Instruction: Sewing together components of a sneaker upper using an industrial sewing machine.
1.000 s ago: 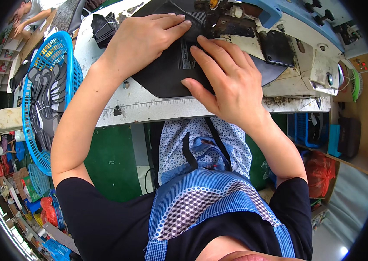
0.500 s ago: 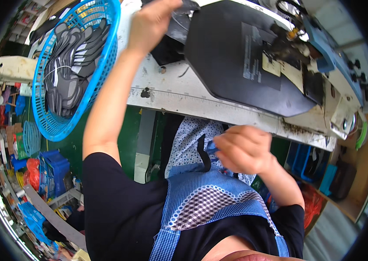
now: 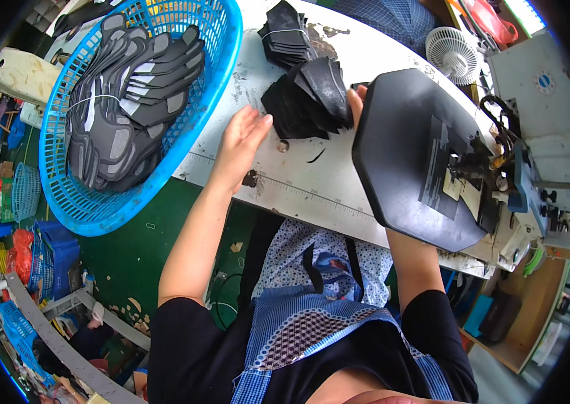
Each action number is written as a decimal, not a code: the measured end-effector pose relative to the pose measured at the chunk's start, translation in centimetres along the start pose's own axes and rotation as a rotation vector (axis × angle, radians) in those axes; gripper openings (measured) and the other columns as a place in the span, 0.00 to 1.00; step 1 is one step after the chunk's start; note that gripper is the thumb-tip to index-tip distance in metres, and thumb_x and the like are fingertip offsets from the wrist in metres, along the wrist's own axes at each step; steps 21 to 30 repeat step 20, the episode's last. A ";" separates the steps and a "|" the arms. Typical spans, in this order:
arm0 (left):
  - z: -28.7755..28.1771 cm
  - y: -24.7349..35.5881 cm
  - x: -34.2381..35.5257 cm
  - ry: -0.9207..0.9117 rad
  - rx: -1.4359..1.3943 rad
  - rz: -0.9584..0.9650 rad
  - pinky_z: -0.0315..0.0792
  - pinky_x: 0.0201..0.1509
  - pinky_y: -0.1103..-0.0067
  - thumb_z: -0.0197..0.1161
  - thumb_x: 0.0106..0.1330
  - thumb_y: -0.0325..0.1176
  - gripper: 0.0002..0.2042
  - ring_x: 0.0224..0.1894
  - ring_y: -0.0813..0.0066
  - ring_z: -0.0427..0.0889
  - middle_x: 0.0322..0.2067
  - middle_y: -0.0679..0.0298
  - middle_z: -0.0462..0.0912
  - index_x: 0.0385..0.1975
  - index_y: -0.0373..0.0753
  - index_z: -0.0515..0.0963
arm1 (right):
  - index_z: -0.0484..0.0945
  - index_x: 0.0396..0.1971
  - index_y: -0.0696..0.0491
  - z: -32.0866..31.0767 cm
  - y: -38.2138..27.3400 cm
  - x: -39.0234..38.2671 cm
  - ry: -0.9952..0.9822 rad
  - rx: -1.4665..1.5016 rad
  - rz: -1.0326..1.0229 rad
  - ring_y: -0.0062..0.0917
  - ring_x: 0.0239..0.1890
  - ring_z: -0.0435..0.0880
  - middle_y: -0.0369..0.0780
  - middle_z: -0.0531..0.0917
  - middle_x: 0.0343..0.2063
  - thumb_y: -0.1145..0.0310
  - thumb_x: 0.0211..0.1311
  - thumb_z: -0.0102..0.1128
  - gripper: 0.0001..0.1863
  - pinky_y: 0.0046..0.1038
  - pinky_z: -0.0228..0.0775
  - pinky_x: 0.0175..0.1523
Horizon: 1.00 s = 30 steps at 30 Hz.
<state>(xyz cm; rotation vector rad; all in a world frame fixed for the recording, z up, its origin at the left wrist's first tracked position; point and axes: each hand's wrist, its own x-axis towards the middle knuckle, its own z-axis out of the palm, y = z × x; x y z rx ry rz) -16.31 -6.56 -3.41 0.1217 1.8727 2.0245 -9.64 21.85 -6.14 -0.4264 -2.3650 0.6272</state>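
Note:
My left hand (image 3: 248,138) hovers over the front part of the white work table (image 3: 285,192), fingers stretched out and nothing in them. It is between the blue basket and a stack of black flat pieces (image 3: 308,97). My right forearm (image 3: 413,259) passes beneath a black angular panel (image 3: 399,148) attached to the machine. Only a few fingertips of my right hand (image 3: 357,104) show past the panel's left edge, close to the black pieces; the panel hides the rest, so its grip cannot be made out.
A blue plastic basket (image 3: 229,74) at the left holds bundled grey and black shaped pieces (image 3: 113,128). Another tied black stack (image 3: 285,34) lies farther back. At the right stands a blue-grey sewing machine (image 3: 519,178). A white fan (image 3: 453,52) is at the far right.
The view has shifted. My left hand has come back from the far side of the table, leaving the dark item it was at. My right hand has moved from the apron to beneath the panel.

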 end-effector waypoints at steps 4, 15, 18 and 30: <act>0.3 1.5 -0.2 -0.050 -0.360 -0.200 0.67 0.77 0.67 0.69 0.77 0.40 0.32 0.71 0.64 0.76 0.69 0.54 0.76 0.73 0.31 0.67 | 0.85 0.51 0.66 2.2 -5.4 3.3 -0.290 0.057 0.104 0.31 0.36 0.87 0.49 0.89 0.34 0.49 0.68 0.71 0.30 0.32 0.77 0.43; 2.3 1.4 0.4 0.003 -0.078 -0.021 0.81 0.60 0.73 0.84 0.61 0.42 0.44 0.53 0.65 0.85 0.56 0.47 0.79 0.65 0.25 0.60 | 0.77 0.66 0.63 2.4 -9.0 -3.0 -0.301 0.250 0.038 0.49 0.58 0.83 0.56 0.84 0.53 0.56 0.74 0.63 0.29 0.45 0.74 0.65; 1.7 -0.9 1.0 0.062 -0.013 0.095 0.81 0.61 0.72 0.84 0.60 0.41 0.43 0.56 0.63 0.84 0.56 0.47 0.79 0.65 0.26 0.61 | 0.73 0.71 0.60 -0.2 -7.2 -0.6 -0.607 0.766 0.408 0.37 0.66 0.81 0.54 0.82 0.63 0.64 0.80 0.60 0.26 0.39 0.72 0.72; 1.9 -1.3 0.8 0.098 -0.020 0.117 0.81 0.61 0.71 0.84 0.60 0.40 0.43 0.57 0.62 0.83 0.57 0.46 0.79 0.66 0.27 0.61 | 0.56 0.82 0.54 -2.0 -9.7 -0.4 -0.366 0.803 0.589 0.39 0.71 0.79 0.56 0.83 0.59 0.63 0.79 0.63 0.39 0.38 0.71 0.75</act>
